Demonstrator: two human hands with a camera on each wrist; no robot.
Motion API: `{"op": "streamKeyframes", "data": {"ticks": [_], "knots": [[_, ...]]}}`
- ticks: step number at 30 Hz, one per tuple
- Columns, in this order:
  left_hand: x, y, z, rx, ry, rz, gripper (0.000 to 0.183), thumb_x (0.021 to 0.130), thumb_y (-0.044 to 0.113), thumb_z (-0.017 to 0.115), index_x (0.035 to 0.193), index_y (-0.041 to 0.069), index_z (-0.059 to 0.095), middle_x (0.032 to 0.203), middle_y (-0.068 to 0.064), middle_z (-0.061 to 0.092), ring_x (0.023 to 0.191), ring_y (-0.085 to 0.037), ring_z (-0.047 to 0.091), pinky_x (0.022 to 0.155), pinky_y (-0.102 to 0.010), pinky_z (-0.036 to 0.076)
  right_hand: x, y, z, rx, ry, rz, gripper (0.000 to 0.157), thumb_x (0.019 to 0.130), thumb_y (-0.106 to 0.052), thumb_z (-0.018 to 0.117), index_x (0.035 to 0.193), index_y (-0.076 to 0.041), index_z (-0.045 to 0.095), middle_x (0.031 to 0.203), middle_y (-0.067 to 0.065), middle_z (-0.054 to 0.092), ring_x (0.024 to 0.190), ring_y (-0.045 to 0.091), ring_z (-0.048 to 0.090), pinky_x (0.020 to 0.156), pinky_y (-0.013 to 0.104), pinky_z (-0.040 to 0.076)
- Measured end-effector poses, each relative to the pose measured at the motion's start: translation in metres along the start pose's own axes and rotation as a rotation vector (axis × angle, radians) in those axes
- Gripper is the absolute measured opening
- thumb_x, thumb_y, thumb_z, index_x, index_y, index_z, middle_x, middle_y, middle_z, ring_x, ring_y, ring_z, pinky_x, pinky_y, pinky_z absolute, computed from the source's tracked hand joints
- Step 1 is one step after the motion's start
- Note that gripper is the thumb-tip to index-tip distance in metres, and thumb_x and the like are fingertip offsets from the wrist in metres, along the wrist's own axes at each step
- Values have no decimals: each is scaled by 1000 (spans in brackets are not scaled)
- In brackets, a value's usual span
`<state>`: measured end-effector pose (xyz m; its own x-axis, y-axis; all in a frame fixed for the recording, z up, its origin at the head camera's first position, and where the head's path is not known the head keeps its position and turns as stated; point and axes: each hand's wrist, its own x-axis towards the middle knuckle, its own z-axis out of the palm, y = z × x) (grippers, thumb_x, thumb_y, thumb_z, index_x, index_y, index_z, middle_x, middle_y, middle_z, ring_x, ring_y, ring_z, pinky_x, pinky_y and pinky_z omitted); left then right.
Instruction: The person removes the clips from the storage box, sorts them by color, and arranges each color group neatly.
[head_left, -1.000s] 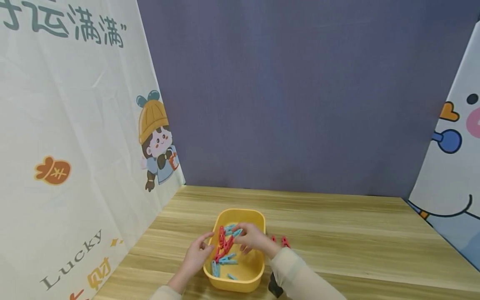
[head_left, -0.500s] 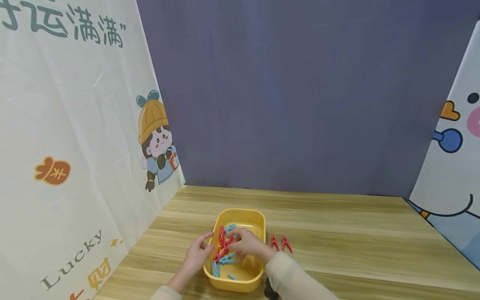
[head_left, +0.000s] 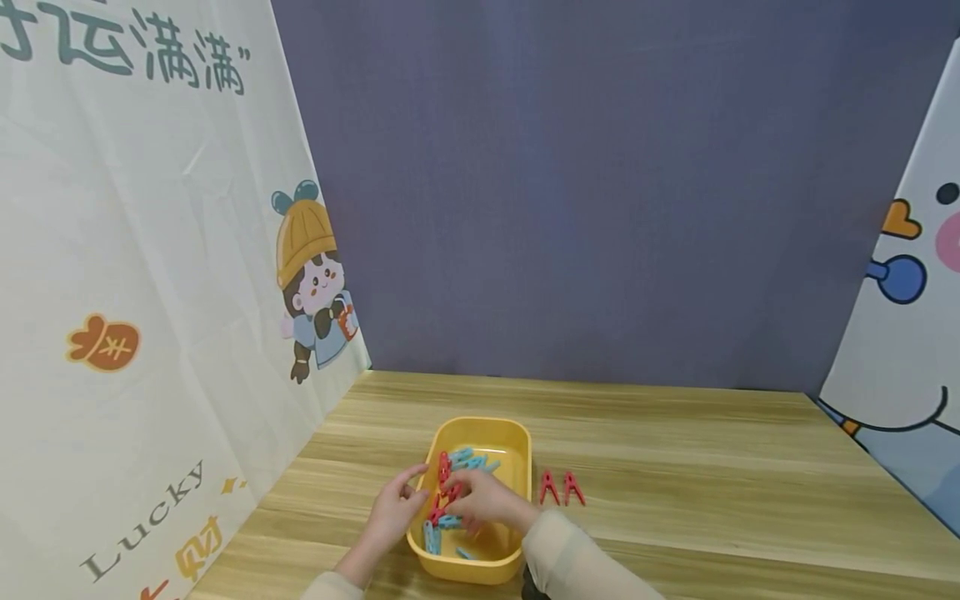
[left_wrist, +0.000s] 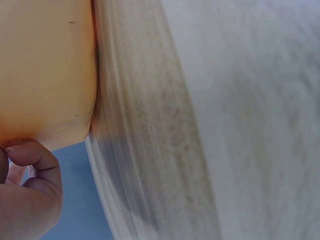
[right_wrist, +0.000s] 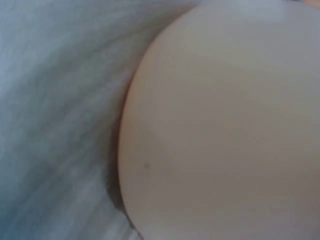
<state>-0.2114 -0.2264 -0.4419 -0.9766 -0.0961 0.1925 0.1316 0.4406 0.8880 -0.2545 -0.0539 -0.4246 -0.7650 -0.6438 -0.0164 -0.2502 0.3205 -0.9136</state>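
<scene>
A yellow plastic bin (head_left: 471, 572) holds red clothespins (head_left: 444, 463) and light blue clothespins (head_left: 432, 538). My left hand (head_left: 392, 508) holds the bin's left rim, and in the left wrist view its curled fingers (left_wrist: 35, 155) meet the bin wall (left_wrist: 45, 65). Inside the bin, my right hand (head_left: 487, 502) reaches over the red clothespins along the left side, fingertips at one of them. Whether it pinches that clothespin cannot be seen, as the hand covers part of it. Skin and cloth fill the right wrist view.
Two red clothespins (head_left: 550, 487) lie side by side on the wooden table (head_left: 675, 475), right of the bin. A dark blue-grey curtain (head_left: 570, 208) stands behind the table. A printed white sheet (head_left: 187, 275) hangs at the left.
My right hand has moved left and toward me, from the blue clothespins to the red ones. More blue clothespins show at the back of the bin. The left hand has stayed put.
</scene>
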Motion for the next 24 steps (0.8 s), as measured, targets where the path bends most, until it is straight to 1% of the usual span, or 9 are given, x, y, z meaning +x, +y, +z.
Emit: {"op": "streamKeyframes", "data": {"ticks": [5,10,16,24], "knots": [[0,-1,0,0,-3,4,39,84,3,60,123,-3,53,67,-2,46,54,-11,41,45,-20,35,0,1,5,-11,-24,-4,28,79,2,66,106,2,61,68,7,59,47,17,54,46,34,50],[1,-1,0,-2,-10,2,38,85,3,59,122,-3,53,67,-2,46,54,-11,41,45,-20,35,2,3,8,-39,-50,34,26,80,-3,68,105,0,63,67,6,60,48,15,54,46,29,48],[1,-1,0,0,-14,2,38,86,3,59,123,-3,53,68,-2,45,54,-11,40,45,-20,34,4,2,8,-72,-76,61,25,81,-4,67,105,0,64,68,5,60,49,15,54,45,29,47],[1,-1,-1,8,-9,16,38,85,1,58,122,-4,53,67,-1,45,54,-10,40,45,-19,34,3,-3,10,-150,-75,77,28,79,-2,68,105,4,63,68,5,59,45,14,51,42,27,43]]}}
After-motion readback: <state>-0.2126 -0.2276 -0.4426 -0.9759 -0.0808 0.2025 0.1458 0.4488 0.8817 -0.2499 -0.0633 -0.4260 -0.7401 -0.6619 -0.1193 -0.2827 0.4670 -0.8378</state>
